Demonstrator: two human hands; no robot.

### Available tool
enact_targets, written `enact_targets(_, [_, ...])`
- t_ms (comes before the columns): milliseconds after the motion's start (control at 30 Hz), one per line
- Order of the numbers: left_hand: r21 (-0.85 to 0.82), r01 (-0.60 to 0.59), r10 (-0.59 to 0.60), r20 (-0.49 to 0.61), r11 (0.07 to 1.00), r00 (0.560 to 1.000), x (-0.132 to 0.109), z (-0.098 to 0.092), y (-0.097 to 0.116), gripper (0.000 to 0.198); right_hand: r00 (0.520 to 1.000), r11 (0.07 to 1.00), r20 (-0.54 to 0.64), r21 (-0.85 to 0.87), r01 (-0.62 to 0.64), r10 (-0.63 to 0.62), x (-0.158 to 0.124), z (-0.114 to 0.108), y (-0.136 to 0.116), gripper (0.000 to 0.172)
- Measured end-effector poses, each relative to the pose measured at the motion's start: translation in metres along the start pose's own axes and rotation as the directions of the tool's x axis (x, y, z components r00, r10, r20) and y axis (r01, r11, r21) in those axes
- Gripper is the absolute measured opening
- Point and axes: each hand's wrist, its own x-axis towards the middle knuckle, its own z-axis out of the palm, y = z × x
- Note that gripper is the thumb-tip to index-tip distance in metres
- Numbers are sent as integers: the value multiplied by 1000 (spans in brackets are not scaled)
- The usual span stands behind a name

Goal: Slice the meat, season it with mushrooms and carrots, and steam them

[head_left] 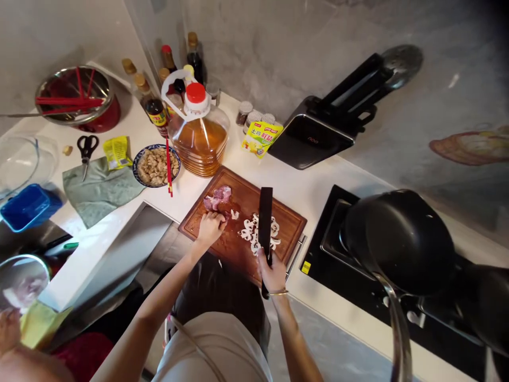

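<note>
A wooden cutting board [217,241] lies on the white counter in front of me. My right hand [271,273] grips the handle of a black cleaver [265,217], whose blade rests over a heap of pale sliced mushrooms [250,233]. My left hand [210,227] is curled, fingertips down on the board beside a small white piece [234,214]. Raw pink meat [217,197] sits at the board's far left corner, just beyond my left hand.
A big oil jug [199,135], sauce bottles [155,109], a bowl of brownish food with red chopsticks [156,165], scissors [86,148] on a green cloth and a yellow packet [261,138] stand behind the board. A black wok [397,239] sits on the hob at right. Another person's arm [10,345] shows at bottom left.
</note>
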Motion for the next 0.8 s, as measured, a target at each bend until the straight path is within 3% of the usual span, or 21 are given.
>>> enact_targets(133, [-132,-5,4,-11,991,1000,-2,-2,-9,10,995,977,-71,-205,49,-65,-22,8,15,58])
enact_targets(267, [-282,36,-49,-40,959,998,10,-2,-13,12,991,974,-79,-209,86,-105,-39,21,20,58])
enact_targets(367, [-322,-37,47,23,946,999,22,-4,-10,19,992,983,-102,-172,56,-74,-47,28,21,56])
enact_targets(500, [-258,-159,183,73,953,980,31,-16,-12,33,994,992,-109,-122,13,-26,-53,25,20,52])
enact_targets(667, [-138,-138,119,-141,981,983,50,-36,-27,30,997,994,33,-85,73,-71,-50,24,17,48])
enact_targets(800, [-76,-91,79,-147,993,986,73,-39,-29,36,997,997,39,40,71,-73,-39,40,15,45])
